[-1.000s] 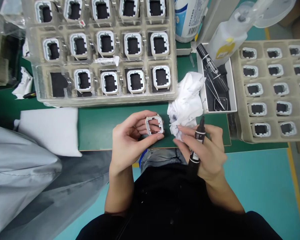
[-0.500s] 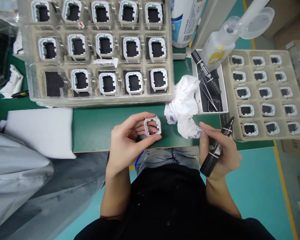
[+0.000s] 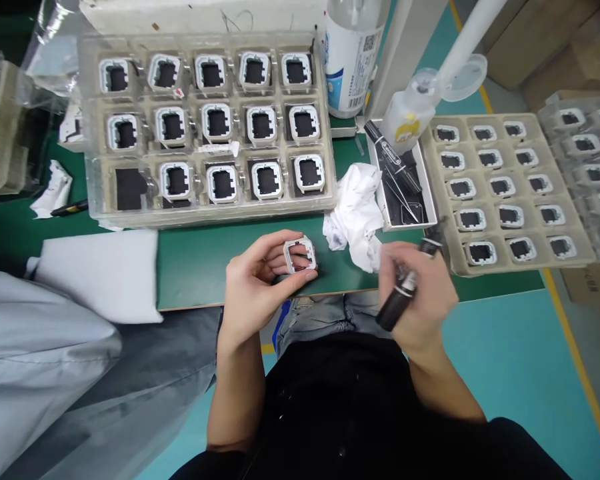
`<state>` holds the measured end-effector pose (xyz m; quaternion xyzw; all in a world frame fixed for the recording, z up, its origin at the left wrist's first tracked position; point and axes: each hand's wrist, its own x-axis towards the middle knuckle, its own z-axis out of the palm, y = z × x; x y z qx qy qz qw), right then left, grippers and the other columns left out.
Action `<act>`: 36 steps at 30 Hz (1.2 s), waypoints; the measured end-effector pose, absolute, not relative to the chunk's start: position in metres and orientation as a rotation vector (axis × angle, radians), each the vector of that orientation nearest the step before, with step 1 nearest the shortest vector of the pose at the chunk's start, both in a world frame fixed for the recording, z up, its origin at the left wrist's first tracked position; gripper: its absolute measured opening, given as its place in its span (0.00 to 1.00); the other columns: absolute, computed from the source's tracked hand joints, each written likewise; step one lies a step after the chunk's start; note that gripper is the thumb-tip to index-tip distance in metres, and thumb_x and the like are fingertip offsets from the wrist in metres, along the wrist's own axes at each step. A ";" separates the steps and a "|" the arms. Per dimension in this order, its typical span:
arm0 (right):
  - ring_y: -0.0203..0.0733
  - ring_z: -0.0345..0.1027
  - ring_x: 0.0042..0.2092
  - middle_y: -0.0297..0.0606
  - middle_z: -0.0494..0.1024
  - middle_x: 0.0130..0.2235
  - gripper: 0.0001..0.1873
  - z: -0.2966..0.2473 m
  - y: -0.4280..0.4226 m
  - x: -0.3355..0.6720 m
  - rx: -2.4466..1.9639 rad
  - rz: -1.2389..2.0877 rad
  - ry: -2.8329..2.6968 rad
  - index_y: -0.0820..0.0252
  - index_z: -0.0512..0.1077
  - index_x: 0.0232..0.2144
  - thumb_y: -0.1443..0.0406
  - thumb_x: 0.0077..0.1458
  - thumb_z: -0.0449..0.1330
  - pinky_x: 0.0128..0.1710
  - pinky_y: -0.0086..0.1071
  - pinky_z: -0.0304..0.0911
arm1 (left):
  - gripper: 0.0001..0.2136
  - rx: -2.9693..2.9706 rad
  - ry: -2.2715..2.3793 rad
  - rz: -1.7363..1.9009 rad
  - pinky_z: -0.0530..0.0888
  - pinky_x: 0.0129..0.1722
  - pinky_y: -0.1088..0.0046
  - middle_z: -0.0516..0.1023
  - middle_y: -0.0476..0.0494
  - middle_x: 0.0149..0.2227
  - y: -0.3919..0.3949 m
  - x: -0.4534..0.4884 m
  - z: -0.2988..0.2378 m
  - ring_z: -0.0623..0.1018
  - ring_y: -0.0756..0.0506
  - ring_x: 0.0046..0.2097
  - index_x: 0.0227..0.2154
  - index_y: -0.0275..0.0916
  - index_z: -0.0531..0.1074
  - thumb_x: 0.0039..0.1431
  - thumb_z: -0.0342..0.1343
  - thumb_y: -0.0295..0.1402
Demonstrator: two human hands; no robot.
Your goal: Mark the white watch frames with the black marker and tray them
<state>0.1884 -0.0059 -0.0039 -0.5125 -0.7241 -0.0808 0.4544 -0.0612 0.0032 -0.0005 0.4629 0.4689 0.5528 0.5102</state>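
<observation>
My left hand (image 3: 260, 283) holds a white square watch-case frame (image 3: 300, 256) by its edges, thumb below and fingers behind. The frame's middle is open, and my fingers show through it. My right hand (image 3: 423, 290), smeared by motion, is closed around a black marker pen (image 3: 397, 305) that slants across the palm. Its fingertips are at the lower right end of a crumpled white cloth (image 3: 356, 217); whether they pinch the cloth I cannot tell. Dark smudges mark the cloth.
A clear plastic tray (image 3: 210, 217) of similar frames stands behind my left hand, one pocket without a frame. Another tray (image 3: 525, 267) is at right. Between them are a white box (image 3: 433, 217) with a marker and tweezers, and bottles (image 3: 353, 60). A person's grey sleeve (image 3: 40, 347) is at left.
My right hand has moved left, and the marker pen has turned in it. The view has shifted, showing more of the bench's back. My left hand still holds the frame.
</observation>
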 end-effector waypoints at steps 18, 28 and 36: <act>0.61 0.77 0.57 0.43 0.92 0.56 0.25 0.006 -0.021 0.193 -1.424 -0.400 -1.835 0.50 0.73 0.59 0.55 0.69 0.79 0.55 0.53 0.69 | 0.27 1.198 1.181 1.333 0.91 0.47 0.72 0.92 0.41 0.44 0.003 -0.057 -0.003 0.92 0.46 0.40 0.54 0.38 0.86 0.53 0.88 0.34; 0.52 0.65 0.44 0.37 0.77 0.36 0.12 0.010 -0.014 0.199 -1.551 -0.323 -2.040 0.53 0.77 0.54 0.72 0.73 0.64 0.43 0.44 0.50 | 0.27 1.228 0.764 1.136 0.94 0.37 0.64 0.94 0.31 0.53 0.025 -0.054 0.020 0.93 0.40 0.35 0.49 0.39 0.86 0.48 0.91 0.34; 0.50 0.79 0.45 0.40 0.90 0.46 0.22 0.004 -0.021 0.212 -1.153 -0.280 -1.755 0.50 0.76 0.56 0.79 0.68 0.69 0.46 0.44 0.77 | 0.25 1.368 0.579 0.600 0.92 0.42 0.71 0.81 0.29 0.74 0.086 -0.014 0.061 0.92 0.47 0.37 0.50 0.37 0.86 0.50 0.87 0.28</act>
